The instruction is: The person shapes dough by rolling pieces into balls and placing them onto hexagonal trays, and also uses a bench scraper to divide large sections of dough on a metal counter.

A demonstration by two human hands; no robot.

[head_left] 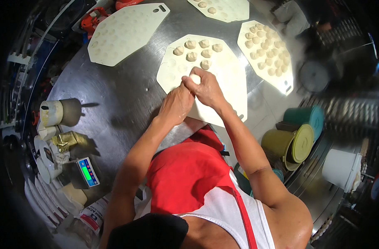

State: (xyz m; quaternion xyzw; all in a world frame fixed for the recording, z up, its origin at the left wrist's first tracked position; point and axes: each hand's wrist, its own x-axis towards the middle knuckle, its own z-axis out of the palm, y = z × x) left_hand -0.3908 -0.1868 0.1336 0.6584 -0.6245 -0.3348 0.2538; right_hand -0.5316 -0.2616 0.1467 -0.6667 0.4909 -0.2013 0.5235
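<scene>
My right hand (209, 89) is closed around a piece of pale dough (195, 78), which bulges out smooth and round between thumb and forefinger. Against it presses my left hand (177, 104), its fingers curled in; whatever they grip is hidden. Both hands are over a cream-coloured board (227, 89) with cut corners. Several dough balls (206, 53) rest on its far part, just beyond my hands. Faint round marks show on the board to the left of them.
Another board (127, 31) with round marks lies far left, and a board full of dough balls (269, 52) far right. On the left of the steel table (127, 99) stand a white pot (51, 113) and a digital scale (86, 172). Lidded buckets (276, 142) stand at right.
</scene>
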